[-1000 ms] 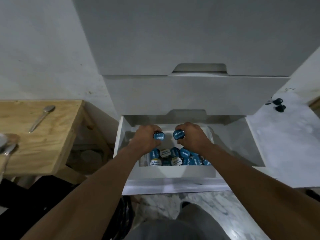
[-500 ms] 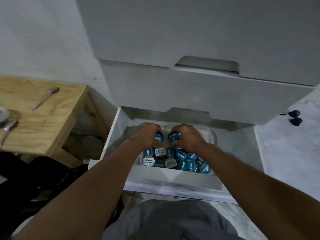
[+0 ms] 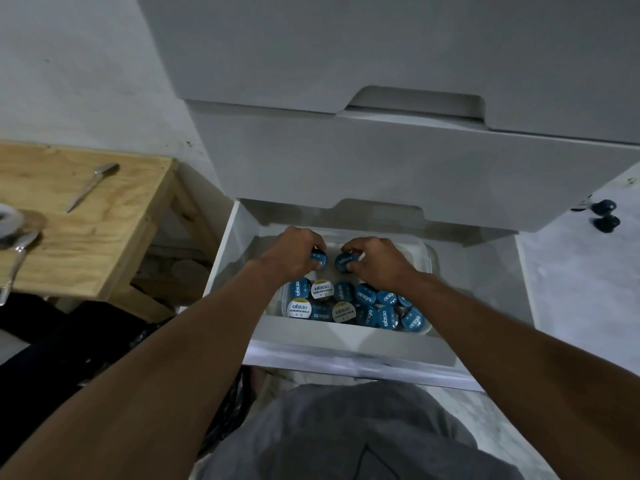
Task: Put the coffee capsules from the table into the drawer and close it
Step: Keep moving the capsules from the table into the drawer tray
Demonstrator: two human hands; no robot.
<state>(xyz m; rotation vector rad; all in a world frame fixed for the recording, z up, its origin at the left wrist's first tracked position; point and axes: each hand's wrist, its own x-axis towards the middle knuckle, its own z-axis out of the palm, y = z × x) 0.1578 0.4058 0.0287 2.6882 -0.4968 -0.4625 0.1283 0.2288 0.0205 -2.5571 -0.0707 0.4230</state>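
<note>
Fingers of left hand (image 3: 297, 249) and right hand (image 3: 375, 261) each clasp one blue capsule (image 3: 343, 263) over the drawer (image 3: 346, 344).

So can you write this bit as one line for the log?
left hand: holding blue capsule | right hand: holding blue capsule | drawer: open, capsules inside

To my left stands a wooden desk (image 3: 86, 237), and on it a spoon (image 3: 92, 186) lies slantwise near the far edge. A second spoon (image 3: 17, 261) rests at the desk's left edge, just beside a blurred whitish thing (image 3: 8, 223) I cannot make out.
</note>
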